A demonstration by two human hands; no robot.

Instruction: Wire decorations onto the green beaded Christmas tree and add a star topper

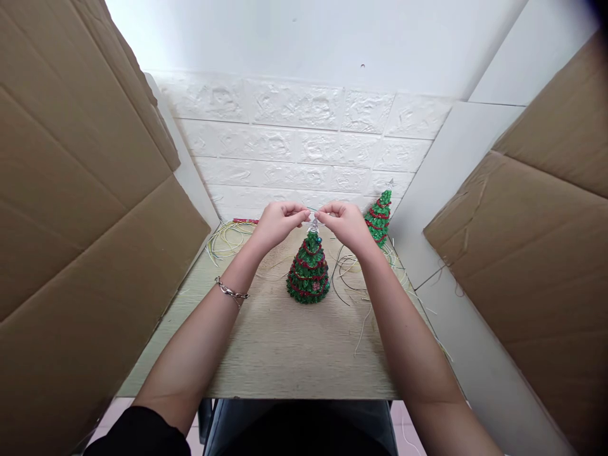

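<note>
A small green Christmas tree (308, 273) wound with red garland stands upright on the wooden table (304, 361). At its top is a clear star (313, 225). My left hand (284, 221) and my right hand (342, 223) meet just above the star, one on each side, both with fingertips pinched. Between them runs a thin strand (312, 210), its ends hidden in my fingers. Whether the strand touches the star I cannot tell.
A second green tree (379, 218) stands at the back right. Loose pale wires (223, 240) and red pieces (244, 221) lie at the back left. Dark wires (338, 278) and pale strings lie right of the tree. Cardboard panels (85, 158) flank both sides; a white brick-patterned wall (294, 145) stands behind.
</note>
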